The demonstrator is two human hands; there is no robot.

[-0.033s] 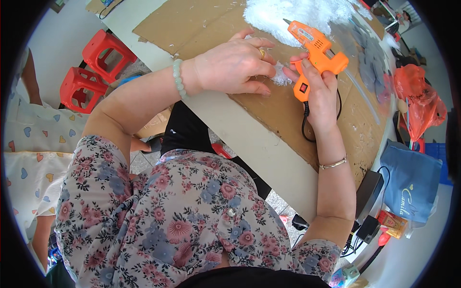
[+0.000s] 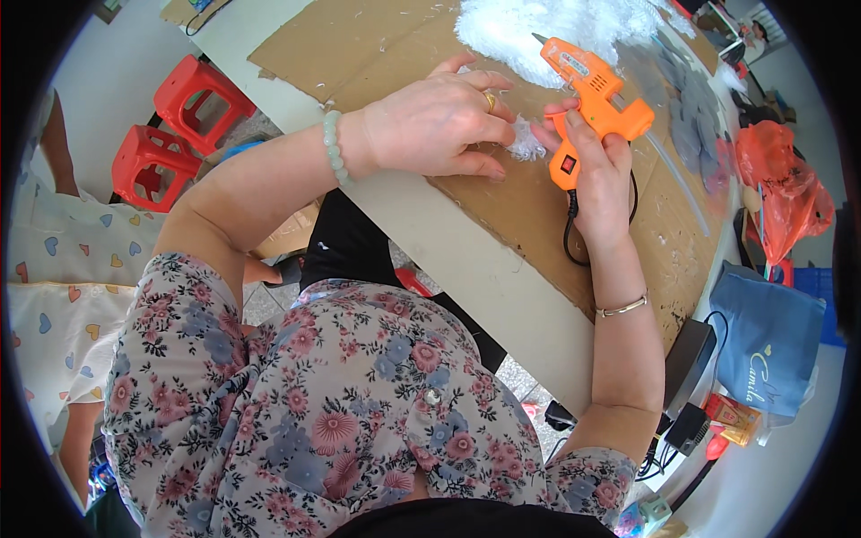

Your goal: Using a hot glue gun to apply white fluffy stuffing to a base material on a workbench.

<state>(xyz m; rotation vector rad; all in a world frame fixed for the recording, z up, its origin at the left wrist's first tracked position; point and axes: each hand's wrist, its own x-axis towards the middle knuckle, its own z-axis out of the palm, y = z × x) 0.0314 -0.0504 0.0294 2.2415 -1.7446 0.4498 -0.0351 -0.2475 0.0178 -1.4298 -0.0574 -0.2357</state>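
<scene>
My right hand (image 2: 596, 170) grips an orange hot glue gun (image 2: 587, 81) by its handle, fingers wrapped round the trigger side. Its metal nozzle points up and to the left, toward a heap of white fluffy material (image 2: 511, 40). A clear glue stick (image 2: 677, 179) trails from the back of the gun. My left hand (image 2: 439, 121) is bent over the cardboard, its fingers curled about a small white fluffy tuft (image 2: 526, 143). The tuft shows between the two hands, close to a fingertip of the right one. My left palm hides the rest of the hold.
Brown cardboard (image 2: 359, 45) covers much of the white table (image 2: 502, 278). Grey pieces (image 2: 691, 117) lie at the right. Past the edge are a red plastic bag (image 2: 780, 188), a blue bag (image 2: 767, 341) and a black power adapter (image 2: 689, 429). Red stools (image 2: 202, 103) and another person (image 2: 72, 260) are at left.
The glue gun has shifted very slightly to the right in my right hand. My left hand and the tuft look the same.
</scene>
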